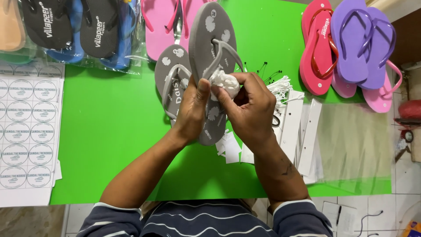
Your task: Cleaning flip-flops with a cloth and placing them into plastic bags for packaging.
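worktop (109,131): green sheet over a tiled floor area, seen from above; crowded at the far edge, bare green in the near left.
left hand (190,112): clenched around the middle of the upper grey flip-flop (213,39), thumb pressed up by the strap.
right hand (250,105): fingers pinched on a white crumpled wad (224,83), held against the sole just below the strap.
where it is: upper grey flip-flop is lifted off the worktop, tilted, toe away from the person; its mate, the second grey flip-flop (172,74), lies just beside and partly under it.
doing it well (judgement): left hand should keep the sole steady while the right works the wad with fingertips only; short strokes near the strap root, no pulling on the strap.
clear bags (101,59): far left, holding black and blue sandals; sealed or open, cannot tell.
clear sleeve (355,145): flat, right of the hands; looks empty.
loose stock: pink pair (160,30) far centre; red, purple and pink sandals (351,48) far right, unbagged.
sticker sheet (28,127): round labels, left edge.
white card strips (302,131): beside the right hand, with tag fasteners (280,83) near.
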